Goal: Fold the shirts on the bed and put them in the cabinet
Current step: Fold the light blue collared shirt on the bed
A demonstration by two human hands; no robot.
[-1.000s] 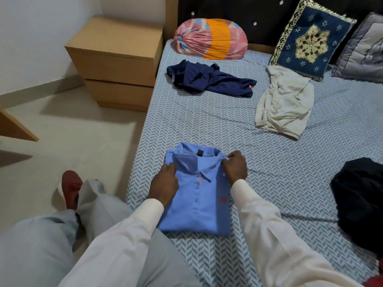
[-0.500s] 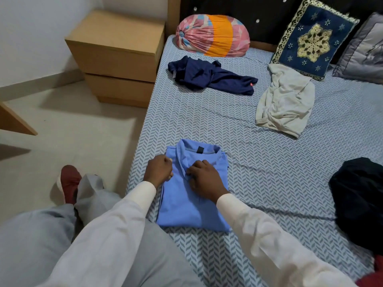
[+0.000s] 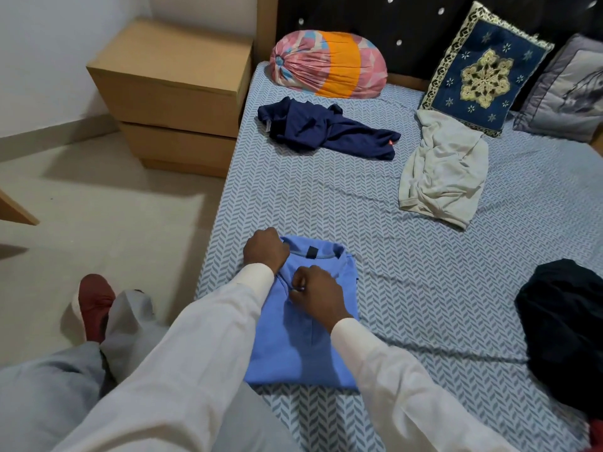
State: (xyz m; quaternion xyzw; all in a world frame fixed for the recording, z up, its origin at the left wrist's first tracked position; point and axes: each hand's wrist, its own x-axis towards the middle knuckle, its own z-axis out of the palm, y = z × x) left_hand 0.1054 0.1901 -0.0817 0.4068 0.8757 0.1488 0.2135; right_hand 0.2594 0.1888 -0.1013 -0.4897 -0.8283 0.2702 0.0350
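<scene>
The shirt (image 3: 293,353) lies lengthwise near to far; my left hand (image 3: 266,251) grips its far collar, fingers of my right hand (image 3: 316,296) pinch its front

Garments on the bed (image 3: 326,203): four (folded blue shirt (image 3: 293,350) near its left edge, navy shirt (image 3: 326,132), cream shirt (image 3: 443,171), black garment (image 3: 564,327) at its right edge).
Cushions at the bed's head: three (striped bolster (image 3: 329,71), embroidered cushion (image 3: 483,76), grey cushion (image 3: 571,93)).
Hands over the bed: two (left hand (image 3: 266,251), right hand (image 3: 318,296)).
Drawer unit (image 3: 173,93) left of the bed: one.
Red shoe (image 3: 94,301) left of the bed: one.
</scene>
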